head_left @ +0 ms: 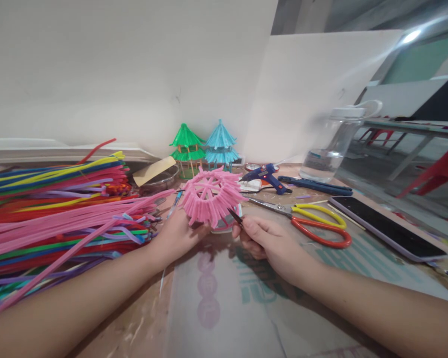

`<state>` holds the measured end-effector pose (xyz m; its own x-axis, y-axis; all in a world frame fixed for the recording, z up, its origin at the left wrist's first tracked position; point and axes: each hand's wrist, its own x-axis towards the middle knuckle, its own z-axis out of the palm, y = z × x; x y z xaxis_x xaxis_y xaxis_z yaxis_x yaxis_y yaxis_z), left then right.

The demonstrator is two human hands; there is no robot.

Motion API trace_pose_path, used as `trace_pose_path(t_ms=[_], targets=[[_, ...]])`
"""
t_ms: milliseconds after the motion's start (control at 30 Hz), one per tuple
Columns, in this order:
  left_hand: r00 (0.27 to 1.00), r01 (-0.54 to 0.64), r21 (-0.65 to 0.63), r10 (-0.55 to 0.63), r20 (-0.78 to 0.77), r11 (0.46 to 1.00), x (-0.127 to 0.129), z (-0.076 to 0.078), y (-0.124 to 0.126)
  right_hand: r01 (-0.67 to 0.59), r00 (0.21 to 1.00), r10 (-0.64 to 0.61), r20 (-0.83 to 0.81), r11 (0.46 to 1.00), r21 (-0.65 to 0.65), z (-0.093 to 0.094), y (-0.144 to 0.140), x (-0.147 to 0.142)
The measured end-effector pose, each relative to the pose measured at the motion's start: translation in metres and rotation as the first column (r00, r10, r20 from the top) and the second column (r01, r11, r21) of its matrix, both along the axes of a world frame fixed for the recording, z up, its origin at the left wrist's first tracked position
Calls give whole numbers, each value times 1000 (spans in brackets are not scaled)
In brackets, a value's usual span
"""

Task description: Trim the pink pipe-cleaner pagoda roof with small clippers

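Left hand (pixel 177 233): closed under the pink pipe-cleaner roof (pixel 211 196), propping it above the table so its fringe faces the other hand
Right hand (pixel 263 238): fingers pinched shut on a small dark tool (pixel 234 215), tip touching the fringe's lower edge; kind of tool unclear
Pink roof: between both hands, raised over the cardboard mat (pixel 224 298)
Left side: pipe-cleaner pile (pixel 52 214), within reach
Behind: green model (pixel 186 149), blue model (pixel 220 146), both finished, upright
Right side: glue gun (pixel 265 176), scissors (pixel 313 221), phone (pixel 386 227), water bottle (pixel 332 146)
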<state>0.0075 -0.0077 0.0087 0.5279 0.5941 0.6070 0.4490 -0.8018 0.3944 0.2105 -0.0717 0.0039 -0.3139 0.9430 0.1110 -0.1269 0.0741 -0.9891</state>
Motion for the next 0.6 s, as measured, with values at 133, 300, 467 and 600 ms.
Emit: trace_pose_path(t_ms=[133, 300, 467, 600], targets=[[1000, 4, -13, -4, 2, 1000, 0, 0, 0, -5, 1000, 5, -6, 1000, 6, -1, 0, 1], [1000, 9, -1, -9, 12, 1000, -1, -1, 0, -13, 1000, 13, -16, 1000, 4, -1, 0, 1], [1000, 7, -17, -7, 12, 1000, 0, -1, 0, 10, 1000, -10, -14, 1000, -20, -2, 0, 1], [1000, -11, -11, 11, 12, 1000, 0, -1, 1, 1, 1000, -1, -23, 1000, -12, -2, 1, 1]])
